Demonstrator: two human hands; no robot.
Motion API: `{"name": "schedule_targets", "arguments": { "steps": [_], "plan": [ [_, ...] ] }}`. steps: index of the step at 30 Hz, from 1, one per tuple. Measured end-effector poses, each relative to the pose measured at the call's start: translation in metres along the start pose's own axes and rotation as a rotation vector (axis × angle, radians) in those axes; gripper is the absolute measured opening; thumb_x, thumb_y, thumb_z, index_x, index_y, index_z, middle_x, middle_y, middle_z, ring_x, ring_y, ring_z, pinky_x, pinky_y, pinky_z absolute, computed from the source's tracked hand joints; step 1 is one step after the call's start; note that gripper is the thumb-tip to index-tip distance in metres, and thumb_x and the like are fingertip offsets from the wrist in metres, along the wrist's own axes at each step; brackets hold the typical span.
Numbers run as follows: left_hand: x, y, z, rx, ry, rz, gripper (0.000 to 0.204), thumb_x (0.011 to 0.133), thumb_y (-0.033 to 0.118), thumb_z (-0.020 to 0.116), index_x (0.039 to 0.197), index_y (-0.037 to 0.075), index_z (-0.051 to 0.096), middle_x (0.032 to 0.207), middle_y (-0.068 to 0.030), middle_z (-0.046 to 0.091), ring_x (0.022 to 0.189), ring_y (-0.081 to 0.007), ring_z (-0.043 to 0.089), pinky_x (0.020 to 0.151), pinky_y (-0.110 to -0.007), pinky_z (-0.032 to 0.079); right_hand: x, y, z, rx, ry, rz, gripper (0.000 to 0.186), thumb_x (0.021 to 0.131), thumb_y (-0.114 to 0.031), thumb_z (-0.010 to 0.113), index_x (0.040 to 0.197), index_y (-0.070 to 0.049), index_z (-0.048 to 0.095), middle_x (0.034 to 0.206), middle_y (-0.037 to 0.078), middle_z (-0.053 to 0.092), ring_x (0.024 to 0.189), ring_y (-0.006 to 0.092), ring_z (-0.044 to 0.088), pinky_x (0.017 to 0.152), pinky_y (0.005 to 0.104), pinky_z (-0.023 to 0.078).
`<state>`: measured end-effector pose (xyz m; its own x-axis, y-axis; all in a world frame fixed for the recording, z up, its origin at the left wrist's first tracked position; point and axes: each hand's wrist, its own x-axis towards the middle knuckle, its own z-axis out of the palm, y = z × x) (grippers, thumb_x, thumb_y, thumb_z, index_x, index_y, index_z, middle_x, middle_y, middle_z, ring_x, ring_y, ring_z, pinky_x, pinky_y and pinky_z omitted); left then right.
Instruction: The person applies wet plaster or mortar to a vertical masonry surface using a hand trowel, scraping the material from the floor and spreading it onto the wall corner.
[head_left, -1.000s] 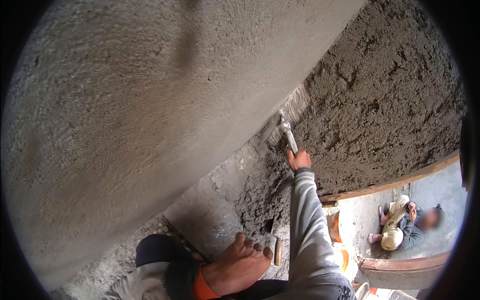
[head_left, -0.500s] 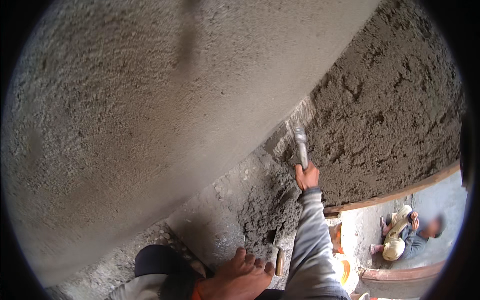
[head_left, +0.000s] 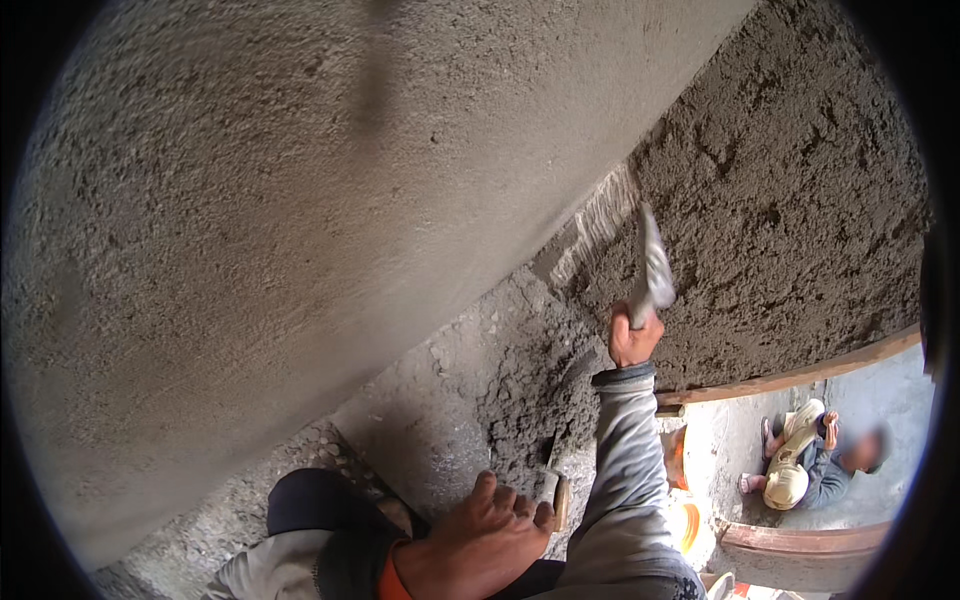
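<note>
My right hand (head_left: 634,340) grips a trowel (head_left: 653,265), its narrow-looking grey blade smeared by motion and pointing up along rough wet mortar (head_left: 780,220). Left of the blade, a paler strip with ridged marks (head_left: 600,225) runs along the corner where the mortar meets a smoother plastered wall (head_left: 400,200). Low in the view my left hand (head_left: 485,540) has its fingers loosely bent and apart, with nothing seen in them. A wooden-handled tool (head_left: 562,503) lies beside its fingertips. Loose mortar (head_left: 525,420) is heaped on a grey board (head_left: 410,430) between my arms.
A wooden edge strip (head_left: 790,377) borders the mortar at the lower right. Beyond it another person (head_left: 810,465) sits on the floor near a reddish curved beam (head_left: 805,538). Orange and white containers (head_left: 685,520) stand beside my right sleeve. Gravelly rubble (head_left: 220,530) lies at the lower left.
My right hand has moved slightly up and right with the trowel, whose blade has turned and come away from the ridged strip. The left hand has barely shifted.
</note>
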<state>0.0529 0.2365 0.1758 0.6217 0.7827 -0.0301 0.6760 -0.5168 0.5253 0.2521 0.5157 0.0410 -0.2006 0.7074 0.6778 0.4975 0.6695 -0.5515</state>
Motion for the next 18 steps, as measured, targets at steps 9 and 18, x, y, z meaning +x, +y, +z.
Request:
{"name": "schedule_targets", "arguments": {
  "steps": [9,18],
  "plan": [
    [-0.011,0.014,-0.01,0.037,0.006,-0.056,0.043,0.085,0.02,0.047,0.121,-0.003,0.048,0.093,-0.018,0.062,0.091,-0.0316,0.059,0.091,-0.05,0.037,0.003,0.036,0.017,-0.292,-0.296,0.322,0.034,0.073,-0.026,0.059,0.083,0.006,0.061,0.073,0.029,0.06,0.075,0.043,0.062,0.069,0.0454,0.049],
    [0.006,0.01,0.004,0.016,-0.003,-0.018,0.044,0.084,0.022,0.045,0.12,-0.002,0.049,0.089,-0.0165,0.062,0.088,-0.0311,0.06,0.09,-0.051,0.039,0.006,0.081,0.02,-0.595,-0.492,0.459,0.038,0.075,-0.029,0.062,0.087,0.007,0.062,0.07,0.026,0.061,0.073,0.0314,0.066,0.069,0.0431,0.05]
  ]
}}
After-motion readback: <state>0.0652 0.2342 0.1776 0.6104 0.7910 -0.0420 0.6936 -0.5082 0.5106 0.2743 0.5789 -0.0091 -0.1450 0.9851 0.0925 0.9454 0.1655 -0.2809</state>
